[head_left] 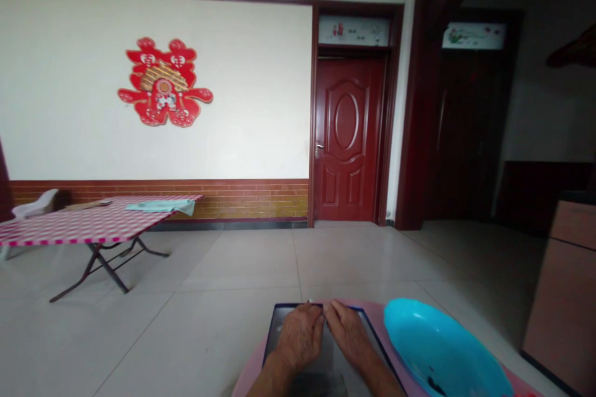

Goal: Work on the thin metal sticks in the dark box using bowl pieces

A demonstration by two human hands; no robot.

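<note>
My left hand (300,334) and my right hand (347,330) lie side by side over the far end of a shallow tray-like box (330,356) with a dark blue rim. Both hands have their fingers bent and close together near that far edge. Whatever the fingertips hold, if anything, is too small to make out. The box rests on a pink round surface (251,375). Beside it on the right is a bright blue oval basin (447,347) with something small and dark inside.
A folding table (69,226) with a checked cover and a light green cloth (162,206) stands at the left. A pinkish cabinet (563,298) is at the right edge. A red door (347,136) is in the far wall.
</note>
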